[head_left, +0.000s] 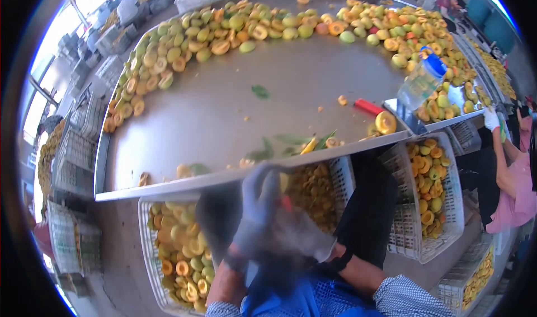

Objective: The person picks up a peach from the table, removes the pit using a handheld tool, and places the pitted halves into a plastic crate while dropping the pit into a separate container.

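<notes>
Both hands wear pale gloves and are close together over my lap, just below the table's front edge. My left hand (pixel 258 205) is raised with curled fingers, beside a pale yellow apricot (pixel 284 181) that it seems to grip. My right hand (pixel 306 234), smeared by motion, is closed below it. A small red piece (pixel 287 203) shows at its fingers; the rest of that object is hidden. Behind the hands, a crate of apricot pieces (pixel 314 191) sits under the table edge.
The metal table (pixel 196 115) carries heaped apricots (pixel 232 23) along its far side. Near its right front are a red handle (pixel 368 106), an apricot half (pixel 386 123) and a blue-lidded jar (pixel 422 82). Fruit crates (pixel 146 244) (pixel 456 205) flank me. A co-worker's gloved hand (pixel 491 119) is at right.
</notes>
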A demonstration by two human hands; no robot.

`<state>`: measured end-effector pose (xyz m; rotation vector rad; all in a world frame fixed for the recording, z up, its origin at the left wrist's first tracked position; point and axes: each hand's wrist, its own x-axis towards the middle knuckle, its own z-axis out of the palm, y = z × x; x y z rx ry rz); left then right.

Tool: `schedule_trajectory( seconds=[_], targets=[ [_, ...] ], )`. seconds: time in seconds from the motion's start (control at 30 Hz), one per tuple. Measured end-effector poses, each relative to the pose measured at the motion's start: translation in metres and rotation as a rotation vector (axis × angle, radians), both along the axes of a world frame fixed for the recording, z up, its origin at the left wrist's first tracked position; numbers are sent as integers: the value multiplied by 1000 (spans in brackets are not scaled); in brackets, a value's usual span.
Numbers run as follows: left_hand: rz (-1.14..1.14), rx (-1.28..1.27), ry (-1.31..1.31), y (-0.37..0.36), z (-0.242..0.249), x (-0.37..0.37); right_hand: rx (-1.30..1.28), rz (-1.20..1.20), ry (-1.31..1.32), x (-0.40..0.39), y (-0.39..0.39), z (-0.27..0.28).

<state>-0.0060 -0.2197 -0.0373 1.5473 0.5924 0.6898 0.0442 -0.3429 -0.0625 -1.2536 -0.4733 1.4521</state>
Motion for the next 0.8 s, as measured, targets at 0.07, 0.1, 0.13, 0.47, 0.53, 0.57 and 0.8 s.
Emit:
schedule_trajectory(
  seconds=[0.07, 0.1, 0.13, 0.47, 0.53, 0.57, 0.8],
  targets=[
    [-45, 29, -96, 5, -8, 1, 89, -106, 42, 1, 1, 2],
    [-40, 94, -128, 5, -14, 3, 79, -93, 59, 2, 3, -1],
    [-41, 160, -164, 6, -21, 5, 85, -99, -164, 3, 4, -5],
    [4, 77, -37, -1, -12, 3, -88, -69, 157, 3, 2, 10],
    [-38, 66, 8, 3, -12, 2, -48, -101, 54, 0, 0, 6],
    [-81, 65, 46, 9, -10, 3, 4, -133, -54, -2, 2, 4],
    [-3, 13, 8, 6, -12, 4, -30, -151, 47, -7, 3, 12]
  ],
)
